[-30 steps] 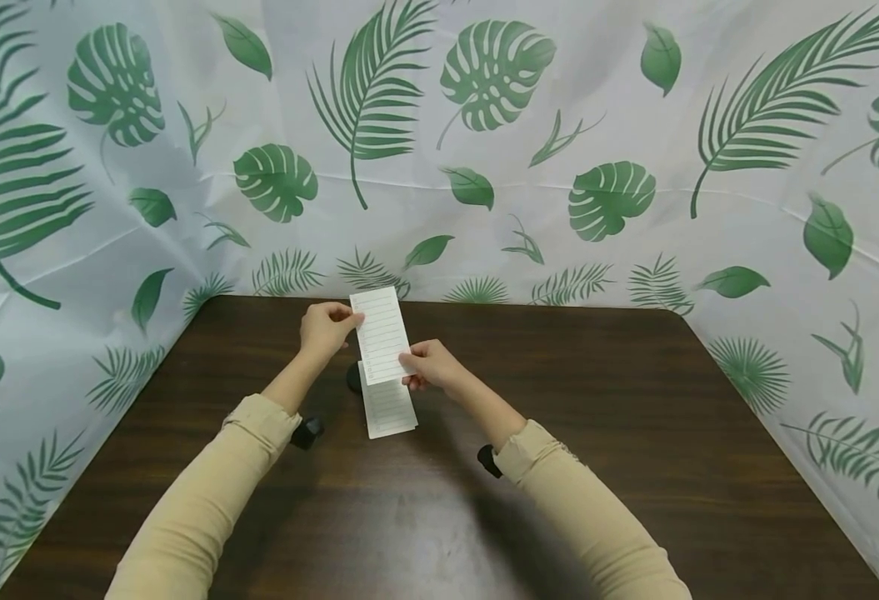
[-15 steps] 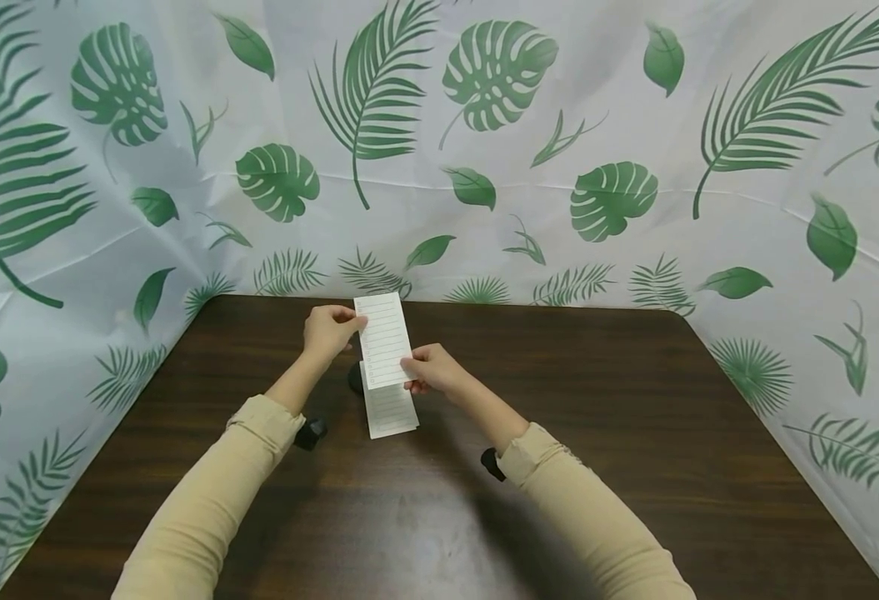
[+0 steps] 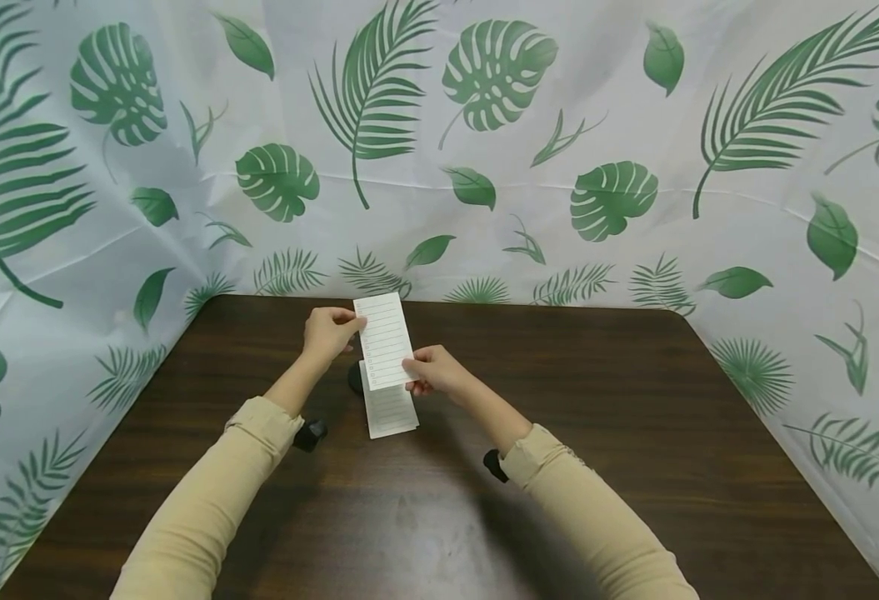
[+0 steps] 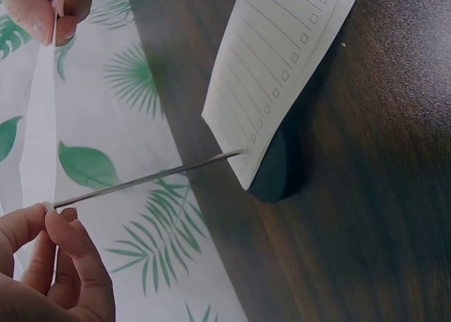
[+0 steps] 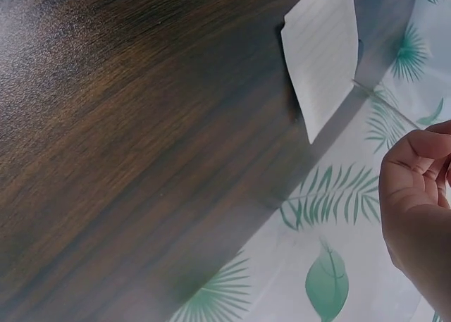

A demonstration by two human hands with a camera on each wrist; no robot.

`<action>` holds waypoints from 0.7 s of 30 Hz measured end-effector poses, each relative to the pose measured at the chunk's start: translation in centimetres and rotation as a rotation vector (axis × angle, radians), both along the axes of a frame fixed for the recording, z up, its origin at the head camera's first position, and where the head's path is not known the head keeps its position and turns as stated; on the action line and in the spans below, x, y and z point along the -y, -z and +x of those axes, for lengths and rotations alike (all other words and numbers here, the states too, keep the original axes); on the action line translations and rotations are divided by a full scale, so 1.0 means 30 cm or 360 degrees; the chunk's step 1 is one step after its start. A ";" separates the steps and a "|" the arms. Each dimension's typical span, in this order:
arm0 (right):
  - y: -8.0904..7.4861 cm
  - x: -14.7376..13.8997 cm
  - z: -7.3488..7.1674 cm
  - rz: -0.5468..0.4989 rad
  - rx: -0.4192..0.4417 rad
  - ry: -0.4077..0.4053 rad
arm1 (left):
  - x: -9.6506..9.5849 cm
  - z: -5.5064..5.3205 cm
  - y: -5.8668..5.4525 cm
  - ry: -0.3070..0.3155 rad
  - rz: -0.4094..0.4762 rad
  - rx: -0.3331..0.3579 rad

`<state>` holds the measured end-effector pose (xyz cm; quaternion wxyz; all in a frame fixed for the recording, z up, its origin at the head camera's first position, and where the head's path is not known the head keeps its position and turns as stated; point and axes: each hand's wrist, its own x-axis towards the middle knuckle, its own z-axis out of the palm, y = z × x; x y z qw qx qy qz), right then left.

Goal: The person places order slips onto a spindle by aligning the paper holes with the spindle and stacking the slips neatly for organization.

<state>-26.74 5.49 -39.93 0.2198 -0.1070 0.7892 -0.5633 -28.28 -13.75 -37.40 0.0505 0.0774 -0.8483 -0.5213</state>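
Note:
A lined paper sheet with small checkboxes is held up between both hands. My left hand pinches its left edge, thumb in front. My right hand pinches the lower right edge. In the left wrist view, a thin metal rod rises from a round black base, forming a paper spike. Its upper end meets the sheet at the left fingertips; whether it pierces the sheet cannot be told. Several similar sheets lie low on the rod, over the base. The right wrist view shows the right hand partly cut off.
A dark wood-grain table lies under the spike. White curtains with green leaf print stand round its back and sides. Each wrist carries a small black camera, seen below the left sleeve cuff and beside the right one.
Over the last second the held sheet and both hands have come down slightly, the right hand most. In the last half second they have hardly moved. Both pinches stay the same.

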 end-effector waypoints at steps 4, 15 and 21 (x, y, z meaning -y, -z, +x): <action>-0.003 0.006 0.007 -0.0002 0.0004 -0.0003 | 0.002 -0.001 0.007 0.0010 0.0016 -0.0009; 0.005 0.009 0.010 -0.0009 -0.0004 -0.0010 | -0.003 -0.009 0.012 0.0003 -0.0076 -0.0034; 0.006 0.012 0.012 -0.0030 -0.0022 -0.0040 | 0.001 -0.013 0.020 -0.0001 -0.0060 -0.0028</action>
